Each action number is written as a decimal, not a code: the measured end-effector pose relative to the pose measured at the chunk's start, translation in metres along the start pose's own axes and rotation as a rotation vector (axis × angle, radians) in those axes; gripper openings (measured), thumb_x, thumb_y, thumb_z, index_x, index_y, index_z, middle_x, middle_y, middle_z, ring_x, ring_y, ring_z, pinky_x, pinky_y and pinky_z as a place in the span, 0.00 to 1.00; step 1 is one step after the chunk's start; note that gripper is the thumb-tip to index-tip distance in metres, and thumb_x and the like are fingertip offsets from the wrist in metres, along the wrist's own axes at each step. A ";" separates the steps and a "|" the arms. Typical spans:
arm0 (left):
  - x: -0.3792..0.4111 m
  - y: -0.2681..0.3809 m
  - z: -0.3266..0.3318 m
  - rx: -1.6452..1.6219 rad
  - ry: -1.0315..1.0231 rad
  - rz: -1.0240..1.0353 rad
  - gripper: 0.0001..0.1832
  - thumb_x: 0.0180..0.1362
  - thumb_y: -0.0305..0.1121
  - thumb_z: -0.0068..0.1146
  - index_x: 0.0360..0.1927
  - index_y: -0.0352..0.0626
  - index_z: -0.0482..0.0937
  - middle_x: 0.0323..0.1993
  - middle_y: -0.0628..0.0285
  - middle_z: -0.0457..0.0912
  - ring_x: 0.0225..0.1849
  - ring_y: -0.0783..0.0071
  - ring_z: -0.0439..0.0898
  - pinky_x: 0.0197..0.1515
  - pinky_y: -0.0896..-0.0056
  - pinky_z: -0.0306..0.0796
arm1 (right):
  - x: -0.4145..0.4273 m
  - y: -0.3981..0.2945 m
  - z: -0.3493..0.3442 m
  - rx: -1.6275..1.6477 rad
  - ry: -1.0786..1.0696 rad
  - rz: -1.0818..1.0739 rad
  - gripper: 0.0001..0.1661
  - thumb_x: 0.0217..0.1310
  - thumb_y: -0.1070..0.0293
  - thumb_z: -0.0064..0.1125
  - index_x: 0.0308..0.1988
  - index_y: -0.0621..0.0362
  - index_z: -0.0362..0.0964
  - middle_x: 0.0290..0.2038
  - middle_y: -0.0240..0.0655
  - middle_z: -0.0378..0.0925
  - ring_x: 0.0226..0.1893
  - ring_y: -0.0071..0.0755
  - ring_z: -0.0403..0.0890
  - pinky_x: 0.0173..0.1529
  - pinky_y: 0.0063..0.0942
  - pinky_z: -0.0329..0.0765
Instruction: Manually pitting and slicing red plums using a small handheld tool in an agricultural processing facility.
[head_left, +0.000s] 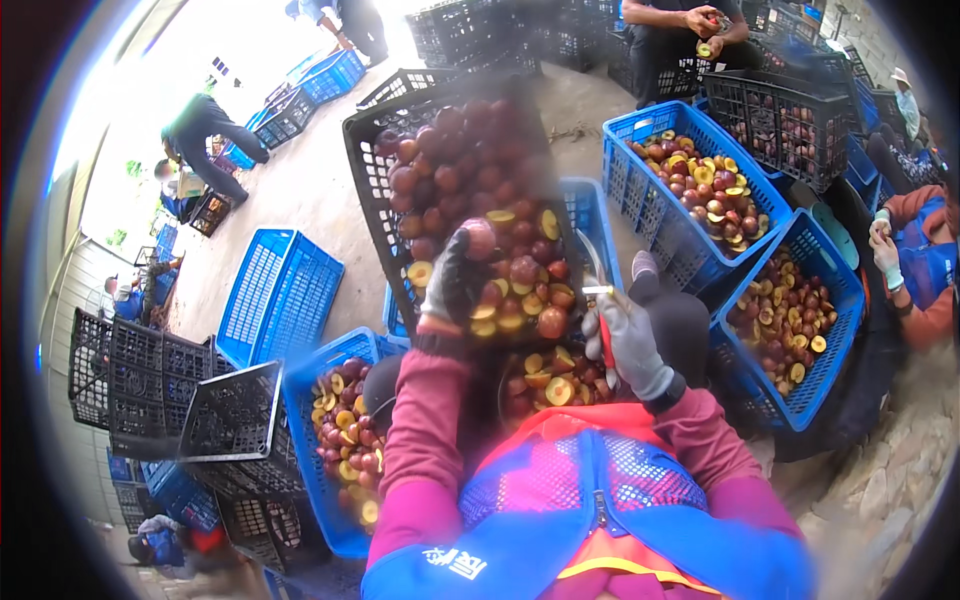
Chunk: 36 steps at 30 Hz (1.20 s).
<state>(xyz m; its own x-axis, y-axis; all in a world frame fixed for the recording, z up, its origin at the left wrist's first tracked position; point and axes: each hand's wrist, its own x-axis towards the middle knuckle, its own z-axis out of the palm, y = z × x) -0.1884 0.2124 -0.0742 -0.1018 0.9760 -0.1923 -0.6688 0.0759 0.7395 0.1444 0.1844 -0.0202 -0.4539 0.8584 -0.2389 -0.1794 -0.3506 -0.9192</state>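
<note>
My left hand (450, 285), in a grey and black glove, grips a whole plum (480, 238) over a black plastic crate (367, 176). Whole plums (446, 178) fill the crate's far part, and cut halves with yellow flesh lie at its near end. To the right, my right hand (630, 345) wears a grey glove and is closed around a red-handled cutting tool (606, 341) with a curved metal blade pointing away from me. A small white strip shows by its fingers. Below both hands, a container in my lap holds halved plums (559, 390).
Blue crates of cut plums stand at my left (296, 420), ahead right (622, 172) and right (851, 330). Another blue crate (277, 292) and stacked black crates (142, 375) sit further left. Co-workers sit nearby, one person's hands (709, 34) holding fruit.
</note>
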 end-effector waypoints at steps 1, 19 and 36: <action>-0.020 -0.002 0.025 -0.102 -0.025 -0.034 0.31 0.75 0.58 0.57 0.69 0.44 0.76 0.57 0.55 0.84 0.55 0.58 0.85 0.58 0.53 0.81 | 0.002 -0.005 0.009 0.043 0.017 -0.029 0.24 0.87 0.59 0.45 0.69 0.58 0.72 0.32 0.27 0.79 0.18 0.15 0.74 0.23 0.16 0.73; -0.176 -0.068 0.107 -0.166 -0.252 0.017 0.19 0.73 0.53 0.64 0.49 0.48 0.79 0.39 0.71 0.79 0.42 0.75 0.78 0.49 0.68 0.76 | -0.048 0.028 0.047 -0.567 -0.031 -0.610 0.22 0.84 0.59 0.48 0.62 0.64 0.75 0.36 0.56 0.86 0.34 0.62 0.88 0.36 0.49 0.81; -0.216 0.006 0.121 0.649 0.164 0.370 0.31 0.65 0.38 0.74 0.68 0.42 0.75 0.55 0.58 0.85 0.52 0.60 0.85 0.58 0.57 0.82 | -0.055 0.046 -0.005 -0.885 0.041 -0.592 0.21 0.81 0.57 0.54 0.61 0.57 0.75 0.32 0.53 0.86 0.31 0.63 0.88 0.33 0.52 0.82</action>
<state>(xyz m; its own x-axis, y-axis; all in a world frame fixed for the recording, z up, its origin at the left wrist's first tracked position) -0.0809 0.0263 0.0495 -0.3772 0.9222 0.0853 -0.0087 -0.0956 0.9954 0.1654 0.1229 -0.0510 -0.4691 0.8210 0.3256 0.3436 0.5092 -0.7891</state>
